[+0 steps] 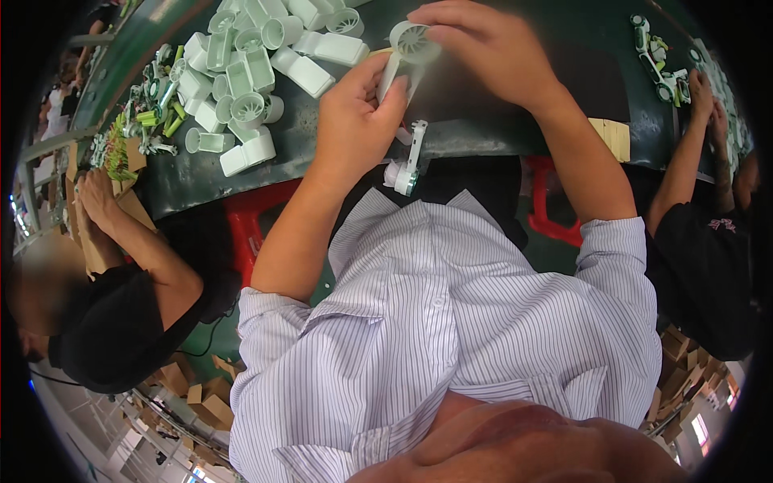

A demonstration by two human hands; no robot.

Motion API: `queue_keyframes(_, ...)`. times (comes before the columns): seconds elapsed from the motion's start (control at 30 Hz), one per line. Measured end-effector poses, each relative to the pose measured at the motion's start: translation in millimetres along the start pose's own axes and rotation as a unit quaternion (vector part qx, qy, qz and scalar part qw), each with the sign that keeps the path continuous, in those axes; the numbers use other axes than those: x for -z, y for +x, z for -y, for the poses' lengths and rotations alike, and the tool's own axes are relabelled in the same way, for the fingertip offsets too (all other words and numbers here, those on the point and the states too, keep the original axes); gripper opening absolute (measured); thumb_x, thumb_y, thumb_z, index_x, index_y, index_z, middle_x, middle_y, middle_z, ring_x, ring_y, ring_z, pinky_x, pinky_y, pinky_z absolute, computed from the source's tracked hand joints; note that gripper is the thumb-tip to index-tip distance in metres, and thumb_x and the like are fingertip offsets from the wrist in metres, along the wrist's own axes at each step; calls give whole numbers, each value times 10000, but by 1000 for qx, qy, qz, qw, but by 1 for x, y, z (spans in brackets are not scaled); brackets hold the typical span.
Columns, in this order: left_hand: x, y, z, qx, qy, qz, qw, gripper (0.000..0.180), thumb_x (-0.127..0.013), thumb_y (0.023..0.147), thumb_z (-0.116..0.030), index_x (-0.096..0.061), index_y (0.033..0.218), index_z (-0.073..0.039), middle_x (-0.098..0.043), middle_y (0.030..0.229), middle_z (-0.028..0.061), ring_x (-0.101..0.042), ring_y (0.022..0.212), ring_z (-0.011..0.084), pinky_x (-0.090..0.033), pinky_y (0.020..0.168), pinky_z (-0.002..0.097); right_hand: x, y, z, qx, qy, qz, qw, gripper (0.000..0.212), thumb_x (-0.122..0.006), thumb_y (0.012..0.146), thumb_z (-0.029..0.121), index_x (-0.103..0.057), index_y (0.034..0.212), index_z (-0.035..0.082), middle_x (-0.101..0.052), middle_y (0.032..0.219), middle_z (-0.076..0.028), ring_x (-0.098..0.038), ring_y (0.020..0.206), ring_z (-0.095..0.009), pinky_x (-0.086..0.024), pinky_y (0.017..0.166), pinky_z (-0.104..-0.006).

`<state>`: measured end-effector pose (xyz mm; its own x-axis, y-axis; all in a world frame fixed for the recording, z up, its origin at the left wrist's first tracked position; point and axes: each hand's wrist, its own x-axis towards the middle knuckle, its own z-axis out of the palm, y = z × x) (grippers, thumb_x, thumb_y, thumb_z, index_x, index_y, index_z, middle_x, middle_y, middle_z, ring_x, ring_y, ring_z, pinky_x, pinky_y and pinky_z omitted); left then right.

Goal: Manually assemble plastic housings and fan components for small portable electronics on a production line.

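Your striped shirt (451, 298) fills the middle of the view, below the dark green table (294, 141). At your left, a co-worker in black (113, 330) has both hands near an opened cardboard box (134, 153); at your right, another co-worker in black (696, 278) reaches over the table. A heap of pale green plastic casings (245, 68) covers the table to the left of your hands, with a jumble of white and bright green parts (157, 113) beside it. Red stool parts (258, 221) show below the table edge.

Your left hand (360, 121) is closed, thumb against fingers, gripping the lower part of the finned casing (414, 42), which is raised over the table in front of you. Your right hand (483, 44) is bent, fingertips touching the rim of its round end; you cannot tell here whether they pinch it. A tan block (610, 139) lies near your right forearm. A slim white arm piece (416, 145) sits at the near table edge, below your hands.
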<state>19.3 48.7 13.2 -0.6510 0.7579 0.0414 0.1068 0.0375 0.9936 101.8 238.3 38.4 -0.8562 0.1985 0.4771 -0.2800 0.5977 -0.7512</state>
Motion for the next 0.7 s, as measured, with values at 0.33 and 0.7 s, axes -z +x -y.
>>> queue_keyframes(0.33,-11,23,-21,58,-159,-26,985,331,-526,971,-155,-550,1172,107,-649,1080,193,-662,919,235,-545,822,338,0,7,0,-99,244,-141,954,251,-632,892,136,-664,1085,-22,-681,857,-114,-630,795,-102,-490,706,-254)
queue_keyframes(0.7,12,22,-42,97,-397,73,910,385,-473,988,-167,-467,1279,86,-535,1283,222,-495,1241,392,-422,1055,458,-40,-86,50,-425,751,164,478,733,-261,1023,534,-518,1225,-122,-655,1053,-244,-707,777,-281,-604,626,-318)
